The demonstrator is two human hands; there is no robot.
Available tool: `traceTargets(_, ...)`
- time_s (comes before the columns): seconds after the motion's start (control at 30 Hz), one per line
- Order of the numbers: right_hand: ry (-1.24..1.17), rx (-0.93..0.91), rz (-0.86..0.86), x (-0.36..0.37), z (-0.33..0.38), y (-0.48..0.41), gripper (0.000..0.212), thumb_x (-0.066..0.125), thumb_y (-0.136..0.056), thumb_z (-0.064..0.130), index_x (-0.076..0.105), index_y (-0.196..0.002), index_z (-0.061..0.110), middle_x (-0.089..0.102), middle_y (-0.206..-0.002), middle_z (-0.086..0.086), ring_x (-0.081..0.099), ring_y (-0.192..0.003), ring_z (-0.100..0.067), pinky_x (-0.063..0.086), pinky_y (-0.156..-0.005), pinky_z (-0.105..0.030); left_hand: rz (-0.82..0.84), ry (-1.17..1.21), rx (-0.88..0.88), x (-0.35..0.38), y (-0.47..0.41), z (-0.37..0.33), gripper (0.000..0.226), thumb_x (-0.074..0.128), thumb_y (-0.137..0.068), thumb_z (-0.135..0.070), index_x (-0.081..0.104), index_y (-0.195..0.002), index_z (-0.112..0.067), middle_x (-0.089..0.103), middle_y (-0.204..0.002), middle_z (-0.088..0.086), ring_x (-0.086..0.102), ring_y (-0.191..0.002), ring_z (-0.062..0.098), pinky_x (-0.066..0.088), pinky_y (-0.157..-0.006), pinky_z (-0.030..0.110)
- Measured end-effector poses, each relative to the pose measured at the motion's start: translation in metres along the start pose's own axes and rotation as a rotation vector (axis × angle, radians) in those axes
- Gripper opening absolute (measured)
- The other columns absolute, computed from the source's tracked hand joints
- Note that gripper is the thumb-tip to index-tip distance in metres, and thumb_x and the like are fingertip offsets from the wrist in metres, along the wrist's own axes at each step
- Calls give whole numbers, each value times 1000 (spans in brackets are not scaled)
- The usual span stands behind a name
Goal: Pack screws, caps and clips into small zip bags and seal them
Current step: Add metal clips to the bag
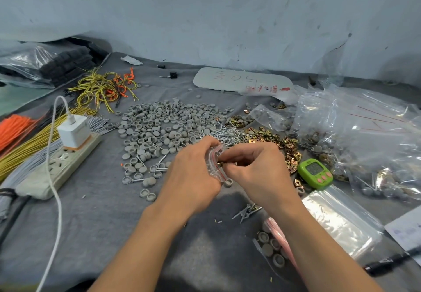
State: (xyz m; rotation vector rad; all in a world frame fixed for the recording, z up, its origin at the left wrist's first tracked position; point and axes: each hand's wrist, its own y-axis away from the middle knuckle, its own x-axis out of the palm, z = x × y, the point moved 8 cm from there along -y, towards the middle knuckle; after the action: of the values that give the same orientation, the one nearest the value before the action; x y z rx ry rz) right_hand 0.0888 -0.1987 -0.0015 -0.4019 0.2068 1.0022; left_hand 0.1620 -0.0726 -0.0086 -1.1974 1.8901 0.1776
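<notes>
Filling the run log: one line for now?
left hand: holds zip bag | right hand: pinches brass clip at its mouth | unsealed

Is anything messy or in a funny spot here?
Yes. Two grey caps lie apart from the big cap pile, and a few metal bits sit alone nearer the person, away from the screw pile.

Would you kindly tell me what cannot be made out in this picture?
Head view: zip bag contents, covered by the left hand and right hand.
Head view: green timer digits, too small and blurred.
Head view: printed paper, cut off by the right edge.
</notes>
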Motion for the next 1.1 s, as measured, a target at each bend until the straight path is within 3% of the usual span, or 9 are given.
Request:
traceTargets(0.13, 26, -27, 24, 1, 4, 1, 48, 75, -76, -3, 81, -81, 45, 76, -74, 13, 70, -60, -18, 57, -55, -36, 7, 3, 8, 0, 0, -1, 49, 79, -72, -25, 47, -102, -49, 63, -95, -15, 55, -84, 9, 37, -63, 22)
traceTargets(0.3, -7, -29, 1, -5, 3, 0, 41, 70, -76, -3, 83, -82, 36, 76, -70, 9, 66, -53, -8, 49, -50, -20, 15, -23, -12, 0, 1, -1, 46, 81, -76, -27, 51, -107, -44, 64, -96, -13, 59, -88, 13, 44, -68, 30)
traceTargets(0.43, -5, -20, -48, -13, 1, -2, 36, 74, -76, 1, 83, -83, 36, 76, -71, 9, 70, -64, -12, 58, -58, -31, 13, -20, -14, 0, 1, -2, 49, 82, -76, -24, 51, -108, -45, 64, -96, -15, 58, -87, 10, 41, -68, 27)
traceTargets(0.57, 48, -24, -46, -13, 2, -1, 26, 85, -76, 8, 83, -78, 33, 75, -69, 15, 68, -57, -3, 49, -53, -14, 16, -12, -18, -1, 2, -3, 49, 82, -75, -26, 52, -110, -44, 65, -98, -14, 60, -89, 13, 51, -73, 33)
traceTargets(0.7, 89, -47, -31, -5, 8, 1, 22, 88, -77, 14, 82, -76, 36, 74, -68, 18, 68, -55, -4, 47, -50, -10, 28, 32, -8, -1, 3, -6, 49, 81, -71, -25, 54, -108, -43, 67, -95, -14, 62, -86, 12, 53, -73, 36)
traceTargets(0.77, 83, -76, -87, -12, 12, -1, 15, 86, -80, 17, 83, -79, 32, 74, -68, 18, 69, -60, -3, 47, -53, -10, 18, 64, -18, -2, 3, -4, 47, 83, -70, -30, 55, -106, -43, 68, -91, -15, 62, -83, 5, 53, -71, 32)
traceTargets(0.9, 85, -16, -296, -52, 0, -6, 17, 82, -83, 20, 82, -74, 34, 73, -68, 20, 69, -64, 1, 52, -60, -17, -21, 115, -42, -7, 3, 2, 44, 87, -71, -43, 57, -103, -44, 68, -89, -24, 60, -86, -11, 48, -67, 10)
traceTargets(0.97, 180, 40, -340, -70, -11, -7, 14, 82, -83, 22, 82, -76, 34, 72, -66, 23, 68, -64, 3, 53, -62, -19, -40, 131, -49, -9, 4, 5, 42, 88, -73, -41, 58, -103, -44, 67, -91, -26, 59, -89, -13, 47, -67, 9)
traceTargets(1.1, 374, 140, -264, -85, -32, -11, 18, 80, -86, 17, 81, -84, 35, 71, -72, 22, 65, -65, 8, 46, -57, -9, -55, 122, -66, -11, 5, 7, 43, 88, -75, -41, 58, -106, -45, 68, -94, -25, 62, -86, -7, 49, -71, 17)
